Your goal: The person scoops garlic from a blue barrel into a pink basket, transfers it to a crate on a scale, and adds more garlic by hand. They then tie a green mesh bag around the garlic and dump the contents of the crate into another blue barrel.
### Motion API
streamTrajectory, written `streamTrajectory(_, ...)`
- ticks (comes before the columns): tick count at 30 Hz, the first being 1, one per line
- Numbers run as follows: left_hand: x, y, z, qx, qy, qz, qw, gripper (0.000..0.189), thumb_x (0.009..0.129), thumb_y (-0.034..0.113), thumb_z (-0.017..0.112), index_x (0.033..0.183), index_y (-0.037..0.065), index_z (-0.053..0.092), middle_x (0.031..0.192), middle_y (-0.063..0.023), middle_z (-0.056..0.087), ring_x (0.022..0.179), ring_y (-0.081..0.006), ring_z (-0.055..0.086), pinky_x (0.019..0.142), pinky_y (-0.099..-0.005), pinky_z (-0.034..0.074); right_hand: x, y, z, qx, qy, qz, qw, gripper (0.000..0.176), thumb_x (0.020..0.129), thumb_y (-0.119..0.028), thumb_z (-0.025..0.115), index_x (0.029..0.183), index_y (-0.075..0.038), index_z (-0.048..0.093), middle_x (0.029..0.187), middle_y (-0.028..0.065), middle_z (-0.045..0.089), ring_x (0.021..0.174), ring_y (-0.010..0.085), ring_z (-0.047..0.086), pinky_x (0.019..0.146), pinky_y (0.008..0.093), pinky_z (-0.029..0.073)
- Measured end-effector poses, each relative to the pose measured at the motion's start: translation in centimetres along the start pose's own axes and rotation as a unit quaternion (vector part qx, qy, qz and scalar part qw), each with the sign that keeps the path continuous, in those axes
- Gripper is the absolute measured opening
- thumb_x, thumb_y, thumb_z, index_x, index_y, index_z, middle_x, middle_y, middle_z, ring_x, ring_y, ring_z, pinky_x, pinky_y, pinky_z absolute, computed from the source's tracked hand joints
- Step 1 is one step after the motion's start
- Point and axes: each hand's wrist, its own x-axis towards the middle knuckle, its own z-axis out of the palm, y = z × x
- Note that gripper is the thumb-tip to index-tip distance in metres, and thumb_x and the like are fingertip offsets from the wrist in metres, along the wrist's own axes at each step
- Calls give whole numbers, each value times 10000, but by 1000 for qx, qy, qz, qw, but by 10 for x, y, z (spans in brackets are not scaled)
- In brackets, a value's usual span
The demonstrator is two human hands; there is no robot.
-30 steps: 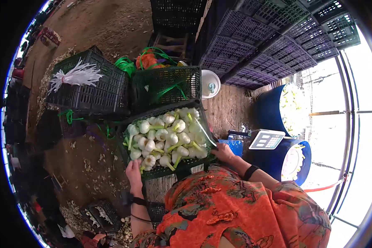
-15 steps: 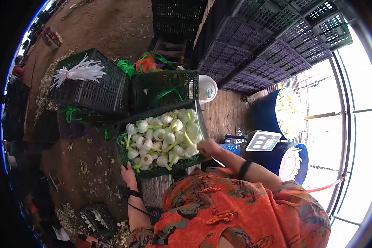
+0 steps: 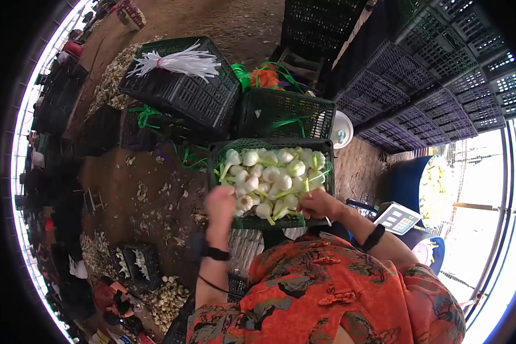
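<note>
A dark plastic crate (image 3: 258,223), with green mesh at its edges, sits in front of my body. It is filled with white garlic bulbs (image 3: 272,176) with short pale green stems. My left hand (image 3: 221,202) is over the left edge of the crate, smeared by motion, so its fingers cannot be made out. At the front right corner, my right hand (image 3: 315,204) rests by the garlic with its fingers curled down. Whatever lies between those fingers is hidden.
Behind are another crate (image 3: 286,103) and a turned-over crate (image 3: 178,92) with white ties (image 3: 183,62) on top. A white bucket (image 3: 343,129) and a digital scale (image 3: 397,218) stand right. Stacked crates (image 3: 418,86) line the back right. Peelings litter the floor.
The crate of garlic has gone from tilted to nearly square in front of me. My left hand has left its lower left side and risen over its edge. The view has shifted.
</note>
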Motion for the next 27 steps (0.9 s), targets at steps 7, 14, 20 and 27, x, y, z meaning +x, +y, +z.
streamTrajectory(7, -35, 116, -27, -23, 45, 79, 996, 249, 816, 100, 656, 1056, 52, 609, 944, -111, 607, 767, -219, 597, 653, -305, 483, -71, -53, -27, 33, 214, 165, 962, 209, 906, -152, 506, 868, -9, 654, 619, 32, 597, 517, 84, 548, 467, 214, 417)
streamTrajectory(14, -82, 66, 67, -31, -305, 190, 933, 644, 819, 468, 658, 1265, 31, 499, 1162, -112, 541, 860, -234, 586, 758, -332, 494, -62, -17, -69, -73, 417, 172, 889, 603, 834, -209, 671, 1342, -18, 408, 843, 41, 588, 671, 138, 562, 591, 278, 481)
streamTrajectory(20, -81, 56, 92, -28, -573, 22, 818, 844, 738, 626, 624, 1297, 14, 468, 1052, -192, 612, 1050, -347, 568, 923, -406, 442, -21, 27, -10, -262, 252, 129, 923, 382, 802, -216, 664, 1136, -43, 596, 955, 171, 667, 892, 286, 653, 792, 433, 497)
streamTrajectory(27, -85, 37, 92, -14, -416, 148, 897, 206, 824, 278, 571, 824, 111, 690, 833, -175, 579, 798, -339, 578, 709, -425, 464, -11, -2, -66, -36, 436, 110, 893, 202, 843, -198, 594, 826, -3, 644, 649, 92, 616, 641, 145, 591, 610, 321, 472)
